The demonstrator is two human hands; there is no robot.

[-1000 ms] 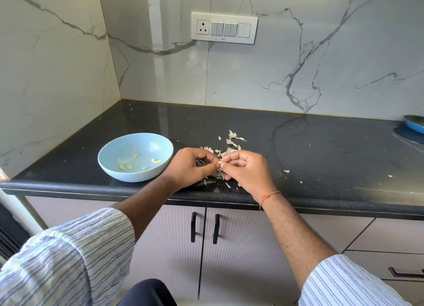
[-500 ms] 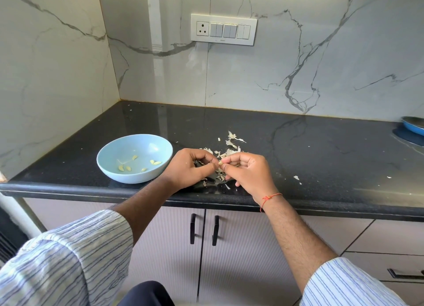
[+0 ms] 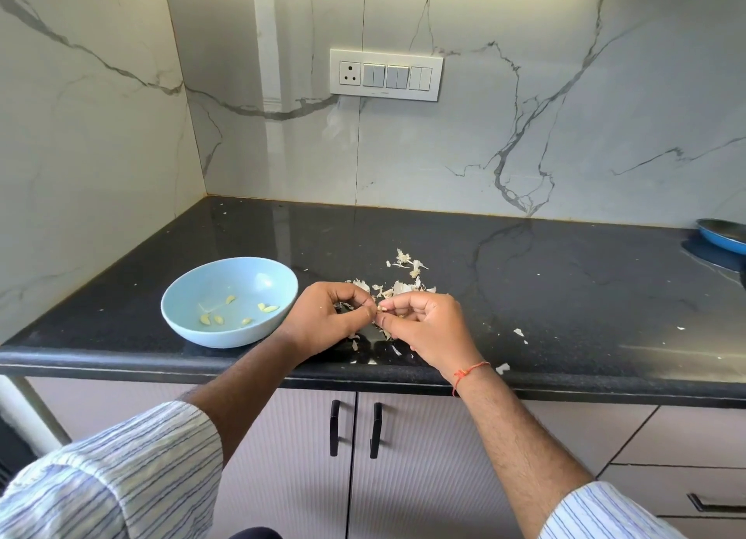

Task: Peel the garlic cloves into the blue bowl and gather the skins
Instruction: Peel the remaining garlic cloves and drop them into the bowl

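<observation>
A light blue bowl stands on the black counter at the left and holds several peeled garlic cloves. Just right of it, my left hand and my right hand meet fingertip to fingertip above the counter's front edge. Together they pinch a small garlic clove, mostly hidden by the fingers. A loose pile of white garlic skins lies behind and under the hands, with more skins a little farther back.
The black counter ends at a rounded front edge with cabinet doors below. Stray skin bits lie right of the hands, one at the edge. A blue dish sits at the far right. Marble walls enclose the back and left.
Both hands stay together on the clove with only small finger movements. The view has shifted slightly; bowl and skins lie where they were.
</observation>
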